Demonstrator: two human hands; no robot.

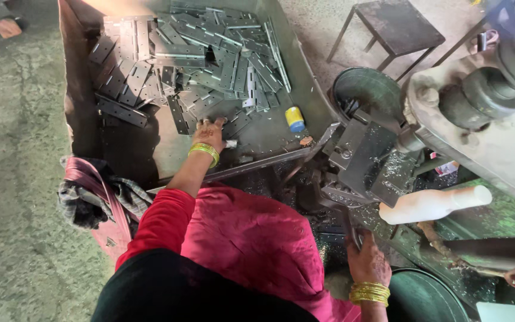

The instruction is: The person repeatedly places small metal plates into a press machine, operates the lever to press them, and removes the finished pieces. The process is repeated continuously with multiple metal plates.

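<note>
The left hand [211,132] reaches into the bin [311,95], fingers curled onto 1 hinge [233,123] at the near edge of the hinge pile [198,53] (far left). The right hand [367,261], near right, pinches a lever [348,222] below the press [362,158].

Small cylindrical container [295,118], yellow body with a blue end, lying on its side on the floor of the metal bin [305,89], just beside the heap of flat metal hinge plates [198,59] and apart from it. White plastic bottle [433,204] with a narrow neck, lying on its side on the machine bed [496,217], neck pointing right, no label showing. Scrap of red-and-white printed wrapper [446,168] wedged just above the bottle, mostly hidden. No signs or screens in view.
</note>
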